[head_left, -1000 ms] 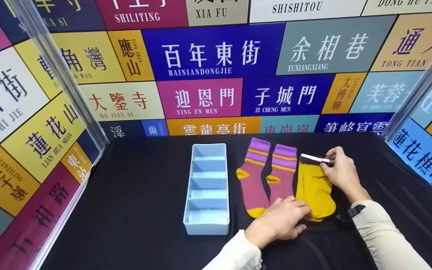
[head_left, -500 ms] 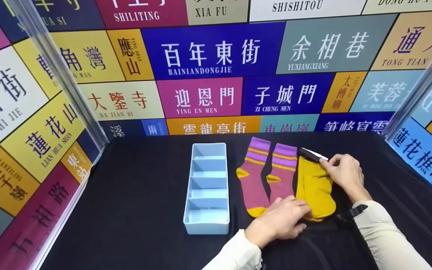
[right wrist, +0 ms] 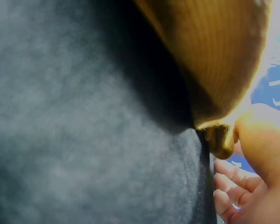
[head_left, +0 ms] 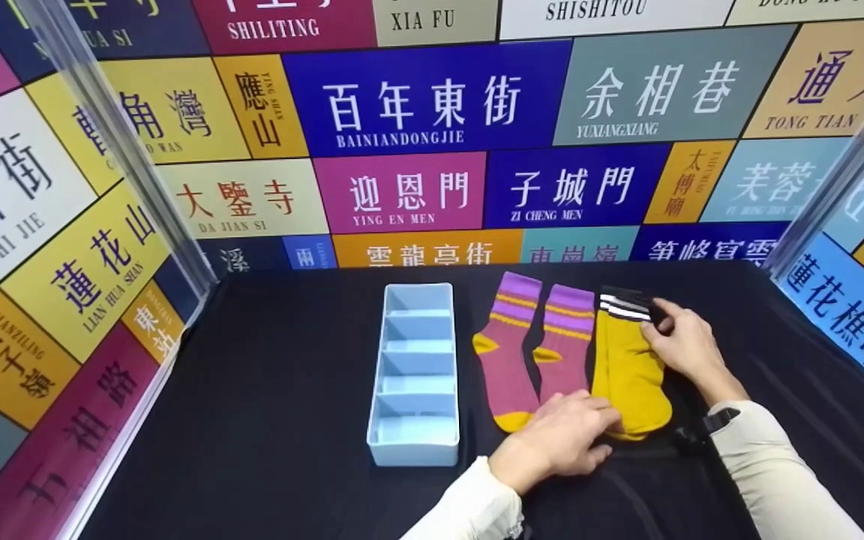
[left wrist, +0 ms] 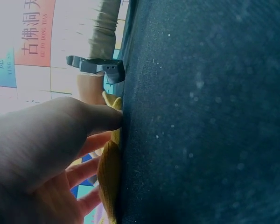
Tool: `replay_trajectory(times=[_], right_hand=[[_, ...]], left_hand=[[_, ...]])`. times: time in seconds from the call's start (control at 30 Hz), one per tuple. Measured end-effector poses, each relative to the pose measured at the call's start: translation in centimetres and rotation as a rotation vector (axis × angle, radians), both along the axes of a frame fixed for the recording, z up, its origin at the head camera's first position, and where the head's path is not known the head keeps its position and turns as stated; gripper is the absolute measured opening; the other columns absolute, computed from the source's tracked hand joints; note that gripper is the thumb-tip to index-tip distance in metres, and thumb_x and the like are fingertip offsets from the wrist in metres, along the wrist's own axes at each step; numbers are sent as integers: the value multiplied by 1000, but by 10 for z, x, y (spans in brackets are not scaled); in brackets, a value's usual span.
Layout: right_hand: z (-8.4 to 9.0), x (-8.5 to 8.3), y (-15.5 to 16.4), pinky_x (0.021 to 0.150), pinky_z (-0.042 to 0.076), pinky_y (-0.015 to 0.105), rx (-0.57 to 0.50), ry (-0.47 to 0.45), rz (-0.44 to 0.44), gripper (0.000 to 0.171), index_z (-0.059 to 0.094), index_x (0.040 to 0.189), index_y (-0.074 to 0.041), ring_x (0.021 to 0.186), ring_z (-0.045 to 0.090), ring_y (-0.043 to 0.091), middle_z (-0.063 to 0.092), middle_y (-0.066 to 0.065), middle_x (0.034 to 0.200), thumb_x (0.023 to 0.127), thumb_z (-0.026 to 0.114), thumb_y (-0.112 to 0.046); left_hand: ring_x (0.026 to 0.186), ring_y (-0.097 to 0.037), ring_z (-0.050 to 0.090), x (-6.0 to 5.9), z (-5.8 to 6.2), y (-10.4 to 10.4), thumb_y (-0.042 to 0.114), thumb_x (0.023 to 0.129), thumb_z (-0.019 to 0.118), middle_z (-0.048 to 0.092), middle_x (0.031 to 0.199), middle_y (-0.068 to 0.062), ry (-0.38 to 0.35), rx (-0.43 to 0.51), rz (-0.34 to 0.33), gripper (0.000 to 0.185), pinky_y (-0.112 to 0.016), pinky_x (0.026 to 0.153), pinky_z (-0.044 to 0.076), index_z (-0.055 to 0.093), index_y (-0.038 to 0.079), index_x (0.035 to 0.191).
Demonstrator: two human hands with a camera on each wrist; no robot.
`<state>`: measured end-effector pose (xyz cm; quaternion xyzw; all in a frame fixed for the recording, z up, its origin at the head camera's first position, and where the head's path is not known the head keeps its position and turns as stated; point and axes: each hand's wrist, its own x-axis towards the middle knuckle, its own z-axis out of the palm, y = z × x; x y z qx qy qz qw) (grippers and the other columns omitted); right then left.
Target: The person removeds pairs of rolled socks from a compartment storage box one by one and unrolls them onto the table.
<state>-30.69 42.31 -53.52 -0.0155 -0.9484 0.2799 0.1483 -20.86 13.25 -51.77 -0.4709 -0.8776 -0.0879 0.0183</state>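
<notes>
A black cloth-covered table (head_left: pixel 267 390) fills the lower part of the head view, walled at 12, 9 and 3 o'clock by panels of colourful street-name signs (head_left: pixel 417 112). Near the middle stands a pale blue divided organizer tray (head_left: pixel 415 444), long and narrow, with five compartments running from 12 to 6 o'clock. Just at its 3 o'clock side lie two purple socks (head_left: pixel 511 352) with yellow heels and toes, flat and side by side, cuffs toward 12. Touching them at 3 o'clock lies the mustard-yellow sock (head_left: pixel 627 375), with a black cuff striped in white at its 12 o'clock end. The left hand (head_left: pixel 556 442) rests at the 6 o'clock end of the socks, fingers laid fairly flat and close together over the toe of the yellow sock and the nearer purple one; the left wrist view shows the fingers (left wrist: pixel 91 116) lying against the yellow fabric. The right hand (head_left: pixel 683 337) sits at the yellow sock's 2 o'clock edge, its fingertips pinching the striped cuff (head_left: pixel 625 306).
</notes>
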Motion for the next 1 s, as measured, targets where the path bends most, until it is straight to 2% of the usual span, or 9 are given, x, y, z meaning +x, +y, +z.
replay_trajectory(times=[0.1, 0.17, 0.27, 0.37, 0.5, 0.6, 0.8, 1.0], right_hand=[[2, 1, -2, 94, 53, 59, -57, -49, -43, 72, 46, 156, 8, 99, 69, 43, 75, 26, 105, 103, 72, -34], [4, 2, -1, 92, 56, 54, -81, -91, -68, 78, 45, 154, 11, 95, 73, 39, 79, 22, 102, 103, 72, -41], [6, 3, -2, 80, 57, 38, -97, -144, -72, 80, 56, 146, 13, 82, 73, 27, 81, 16, 92, 99, 76, -48], [7, 4, -2, 69, 52, 27, -94, -144, -65, 70, 70, 130, 8, 74, 69, 18, 80, 10, 86, 94, 82, -51], [5, 7, 0, 59, 50, 25, -102, -101, -96, 45, 79, 113, -2, 66, 64, 13, 77, 4, 80, 95, 83, -43], [5, 10, 3, 56, 50, 26, -117, -72, -126, 33, 79, 107, -6, 61, 65, 13, 75, 0, 76, 98, 81, -37], [7, 14, 14, 55, 53, 24, -132, -67, -148, 28, 77, 106, -8, 61, 69, 12, 76, 0, 77, 99, 79, -35], [4, 19, 31, 66, 49, 29, -88, -85, -232, 33, 79, 107, -9, 75, 67, 20, 78, 1, 82, 99, 77, -41]], left_hand=[[103, -3, 55, 0, 0, 0, 43, 97, 78, 67, 116, 20, 1, -3, 2, 30, -20, 85, 47, 70, 36, 125], [103, -3, 55, 0, 0, 0, 43, 97, 78, 67, 116, 20, -6, -5, 5, 30, -20, 86, 47, 69, 36, 125], [105, -3, 55, 0, 0, 1, 43, 97, 78, 66, 118, 20, -12, -10, 7, 30, -21, 87, 47, 69, 36, 125], [106, -3, 56, 0, -1, 1, 43, 97, 78, 65, 120, 18, -12, -10, 8, 30, -21, 86, 48, 70, 36, 125], [104, -4, 56, 1, -1, 1, 43, 97, 77, 62, 117, 16, -3, 1, 1, 28, -22, 86, 48, 71, 37, 123], [102, -5, 56, 2, -1, 2, 42, 98, 76, 61, 113, 15, 27, 5, -11, 24, -21, 82, 48, 70, 37, 120], [100, -5, 57, 1, 0, 1, 40, 99, 75, 61, 114, 15, 38, 7, -24, 22, -20, 80, 47, 71, 37, 120], [103, -5, 57, -1, -1, -1, 40, 99, 75, 61, 116, 15, 31, 22, -27, 22, -21, 85, 49, 73, 37, 121]])
